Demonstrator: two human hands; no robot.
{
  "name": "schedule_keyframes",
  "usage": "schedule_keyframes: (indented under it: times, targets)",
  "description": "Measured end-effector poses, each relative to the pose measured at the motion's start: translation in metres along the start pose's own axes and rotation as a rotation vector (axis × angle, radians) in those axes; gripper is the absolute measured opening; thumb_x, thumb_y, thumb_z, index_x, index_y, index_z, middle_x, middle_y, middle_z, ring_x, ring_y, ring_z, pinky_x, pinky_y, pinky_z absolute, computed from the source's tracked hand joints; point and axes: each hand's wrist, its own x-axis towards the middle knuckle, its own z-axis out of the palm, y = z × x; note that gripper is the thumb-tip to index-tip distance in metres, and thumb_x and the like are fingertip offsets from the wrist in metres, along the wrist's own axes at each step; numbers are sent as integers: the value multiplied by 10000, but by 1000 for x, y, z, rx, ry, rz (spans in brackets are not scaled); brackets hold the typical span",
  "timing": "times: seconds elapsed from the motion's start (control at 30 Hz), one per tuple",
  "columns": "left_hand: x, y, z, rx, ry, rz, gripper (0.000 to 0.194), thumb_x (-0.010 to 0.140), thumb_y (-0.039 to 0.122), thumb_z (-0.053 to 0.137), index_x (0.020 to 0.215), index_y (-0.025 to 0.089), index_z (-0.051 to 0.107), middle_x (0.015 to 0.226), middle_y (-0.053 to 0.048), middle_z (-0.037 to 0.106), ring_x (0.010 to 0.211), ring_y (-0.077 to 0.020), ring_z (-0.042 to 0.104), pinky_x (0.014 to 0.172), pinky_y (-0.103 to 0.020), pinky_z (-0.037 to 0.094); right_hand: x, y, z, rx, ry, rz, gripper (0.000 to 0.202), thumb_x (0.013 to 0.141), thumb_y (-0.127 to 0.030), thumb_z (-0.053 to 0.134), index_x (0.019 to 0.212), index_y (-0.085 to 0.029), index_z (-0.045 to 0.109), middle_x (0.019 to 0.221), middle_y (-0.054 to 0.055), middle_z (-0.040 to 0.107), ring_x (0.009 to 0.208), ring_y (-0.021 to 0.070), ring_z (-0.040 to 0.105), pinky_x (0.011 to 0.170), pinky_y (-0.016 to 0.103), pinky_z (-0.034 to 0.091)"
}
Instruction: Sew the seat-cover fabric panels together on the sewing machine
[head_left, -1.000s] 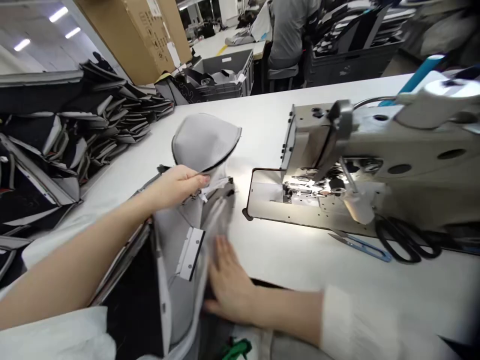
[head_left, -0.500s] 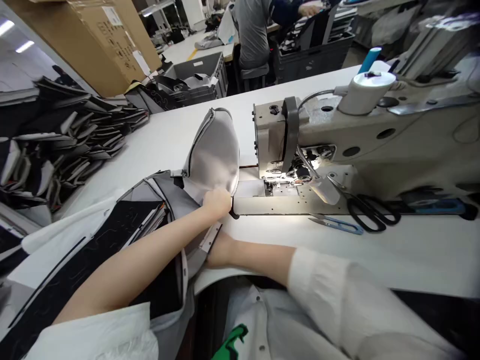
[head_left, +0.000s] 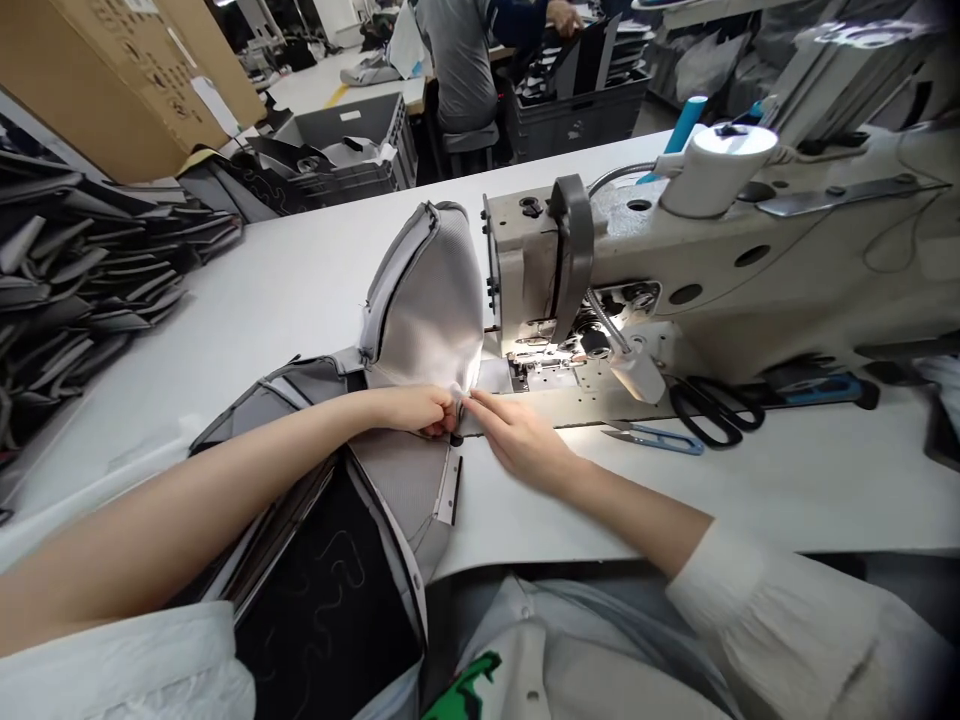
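A grey sewn fabric cover [head_left: 431, 330] with dark seam edges stands partly upright left of the sewing machine's needle area. Its lower part, with a black quilted panel [head_left: 330, 590], drapes over the table's front edge. My left hand [head_left: 416, 408] is closed on the cover's right edge, knuckles upward. From the other side my right hand [head_left: 521, 435] meets that same edge, its fingers together and the tips pinching the fabric beside the left hand. The right thumb is mostly hidden. The sewing machine [head_left: 525, 260] stands just beyond, its needle area lit.
Black-handled scissors [head_left: 716, 410] and blue thread snips [head_left: 656, 437] lie on the white table [head_left: 315, 270] right of my hands. Stacked fabric pieces [head_left: 82, 270] fill the left side. Behind are a grey crate [head_left: 360, 125], a cardboard box [head_left: 135, 80] and a seated person [head_left: 457, 65].
My right hand has come up from the cover's lower edge to its right edge beside my left hand. The view has shifted, and the cover's black panel shows more fully.
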Motion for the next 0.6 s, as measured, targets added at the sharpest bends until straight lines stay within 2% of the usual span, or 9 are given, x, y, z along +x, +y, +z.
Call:
schedule_keyframes:
  times: [0.1, 0.17, 0.23, 0.33, 0.37, 0.43, 0.5, 0.6]
  targets:
    - [3, -7, -2, -351, -35, 23, 118, 668, 81, 379, 677, 165, 460, 695, -2, 580, 685, -116, 607, 723, -252, 512, 18, -2, 12, -129, 9, -22, 412, 907, -107, 367, 1316, -91, 415, 1265, 136, 541, 1065, 213, 540, 804, 332, 447]
    - [4, -6, -2, -371, -22, 6, 112, 685, 87, 370, 674, 169, 446, 657, -5, 569, 643, -129, 605, 682, -270, 516, 26, -4, 16, -219, 15, 1, 387, 923, -140, 382, 1302, -76, 426, 1165, 126, 607, 947, 202, 576, 714, 323, 428]
    - [0, -1, -2, -126, 82, 51, 148, 748, 119, 349, 690, 168, 476, 651, -22, 575, 624, -148, 594, 639, -283, 505, 29, -7, 18, -302, 5, 46, 318, 931, -156, 382, 1217, -88, 504, 1076, 114, 644, 821, 187, 584, 651, 323, 397]
    - [-10, 9, -2, 431, 423, 247, 253, 848, 170, 320, 788, 158, 566, 798, -74, 622, 758, -193, 590, 715, -335, 480, 31, -13, 18, -394, -66, 84, 253, 929, -133, 361, 991, -131, 606, 1049, 105, 646, 759, 187, 564, 626, 328, 377]
    - [-12, 10, -3, 589, 543, 306, 269, 866, 172, 323, 863, 159, 592, 882, -89, 630, 841, -212, 583, 768, -358, 465, 32, -16, 19, -410, -96, 94, 262, 925, -121, 350, 966, -137, 609, 1062, 106, 640, 755, 188, 560, 617, 327, 376]
    - [-12, 10, -2, 798, 721, 352, 299, 878, 161, 354, 1064, 188, 587, 1049, -105, 616, 993, -245, 545, 850, -397, 427, 35, -20, 20, -422, -144, 118, 287, 921, -106, 331, 1048, -135, 587, 1125, 123, 615, 745, 184, 561, 600, 318, 383]
    - [-5, 6, 0, 900, 791, 329, 354, 873, 159, 396, 1185, 229, 548, 1194, -112, 568, 1086, -267, 501, 892, -417, 398, 40, -23, 21, -432, -183, 145, 329, 915, -100, 321, 1167, -116, 532, 1200, 162, 573, 725, 175, 568, 584, 308, 394]
    - [10, 3, 5, 931, 791, 243, 369, 880, 188, 405, 1220, 239, 541, 1350, -107, 465, 1144, -285, 462, 908, -425, 381, 45, -23, 19, -476, -239, 155, 367, 897, -84, 319, 1207, -52, 512, 1235, 227, 538, 717, 193, 577, 575, 313, 413]
